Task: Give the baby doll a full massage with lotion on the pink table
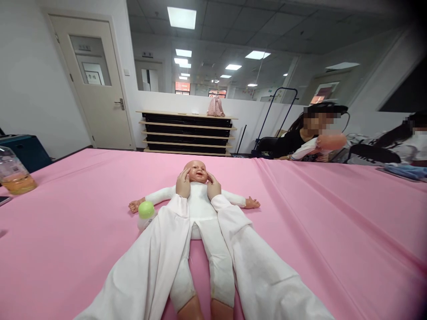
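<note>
On the pink-covered table [83, 222], head view. Doll [201, 209] with white cloth body: lies face up along the middle, head toward the far edge, legs toward the near edge, arms spread toward the left and right edges. Left hand [183, 184]: rests open against the doll's head on the side nearer the left edge, fingers extended, closed on nothing. Right hand [214, 186]: mirrors this on the opposite side, fingers likewise extended and touching, closed on nothing. Pale sleeves [140, 262]: reach from the near edge over both sides of the doll. Green-capped bottle [146, 212]: stands left of the doll's trunk, just beside the outstretched arm. Clear container [18, 175] of amber liquid: sits by the left edge. Blue cloth [406, 171]: lies near the far right corner. Beyond the far edge: seated person [293, 144] with second doll [331, 142].
</note>
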`<state>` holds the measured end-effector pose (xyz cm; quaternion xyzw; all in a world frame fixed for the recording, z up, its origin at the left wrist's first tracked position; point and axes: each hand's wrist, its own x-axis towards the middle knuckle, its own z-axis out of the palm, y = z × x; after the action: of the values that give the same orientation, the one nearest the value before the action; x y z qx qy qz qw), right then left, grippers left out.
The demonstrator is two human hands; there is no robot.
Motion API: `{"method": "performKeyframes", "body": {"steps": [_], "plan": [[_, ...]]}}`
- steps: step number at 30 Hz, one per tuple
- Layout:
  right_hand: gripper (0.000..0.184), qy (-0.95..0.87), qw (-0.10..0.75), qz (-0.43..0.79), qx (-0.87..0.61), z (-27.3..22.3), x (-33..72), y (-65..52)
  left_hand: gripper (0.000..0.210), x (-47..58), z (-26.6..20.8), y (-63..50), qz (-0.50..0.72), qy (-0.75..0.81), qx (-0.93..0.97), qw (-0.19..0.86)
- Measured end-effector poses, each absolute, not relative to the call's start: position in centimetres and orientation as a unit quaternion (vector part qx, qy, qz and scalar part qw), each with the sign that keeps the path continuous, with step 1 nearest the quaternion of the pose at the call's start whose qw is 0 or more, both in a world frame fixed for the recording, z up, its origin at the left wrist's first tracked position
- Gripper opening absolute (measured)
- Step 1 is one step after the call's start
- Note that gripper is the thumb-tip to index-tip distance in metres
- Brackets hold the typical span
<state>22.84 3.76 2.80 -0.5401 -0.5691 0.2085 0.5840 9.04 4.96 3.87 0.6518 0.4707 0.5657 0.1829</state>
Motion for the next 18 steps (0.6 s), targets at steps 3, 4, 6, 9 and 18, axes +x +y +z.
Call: {"method": "performKeyframes", "body": {"steps": [3,4,6,9,18], "plan": [[0.053,-0.568,0.577,0.202,-0.551,2.8,22.8,3.7,0.04,8.8,3.8,4.8,0.555,0.488,0.649,0.181],[0.054,-0.574,0.567,0.198,-0.557,2.9,22.9,3.5,0.041,8.6,3.7,4.6,0.548,0.495,0.65,0.179],[0.055,-0.604,0.522,0.175,-0.576,3.0,23.4,2.8,0.041,7.8,3.5,3.9,0.523,0.506,0.664,0.172],[0.048,-0.67,0.42,0.117,-0.6,2.9,24.7,1.0,0.037,6.0,3.0,2.4,0.47,0.519,0.696,0.156],[0.042,-0.716,0.148,-0.081,-0.678,2.5,31.0,-3.9,0.038,1.7,1.9,-0.9,0.378,0.558,0.737,0.051]]}}
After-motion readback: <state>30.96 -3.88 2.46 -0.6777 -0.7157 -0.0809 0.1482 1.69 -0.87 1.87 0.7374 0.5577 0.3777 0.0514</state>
